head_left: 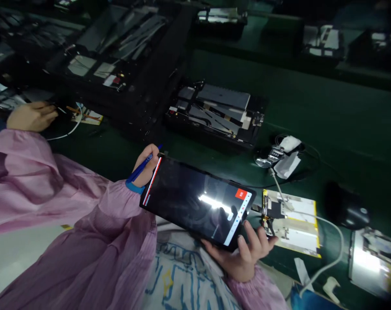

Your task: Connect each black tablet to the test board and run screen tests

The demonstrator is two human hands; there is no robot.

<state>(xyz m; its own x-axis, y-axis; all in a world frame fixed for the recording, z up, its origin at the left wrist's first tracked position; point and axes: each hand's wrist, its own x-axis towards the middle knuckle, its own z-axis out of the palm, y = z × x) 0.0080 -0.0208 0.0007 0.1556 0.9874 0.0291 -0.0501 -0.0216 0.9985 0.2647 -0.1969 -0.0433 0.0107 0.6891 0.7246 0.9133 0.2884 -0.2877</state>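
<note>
Right, going left to right, using the tablet (185, 200) as my reference. Far left of the tablet: a co-worker's hand (32, 116), not mine to direct. On its left edge: left hand (146, 168), grasping that edge plus a blue pen (137, 171). Tablet itself is held tilted at the wearer's front, display lit, red block (242, 193) near its right end. Beyond the tablet: flat grey parts (224, 95). At its lower right corner: right hand (248, 254), holding it, fingers loosely curled. Right of the tablet: yellow-edged panel (297, 237), white cable (340, 241) crossing it; I can't tell if anything's plugged in. My read: two-handed screen check. Next move calls for steady edge grip, pen off the glass.
</note>
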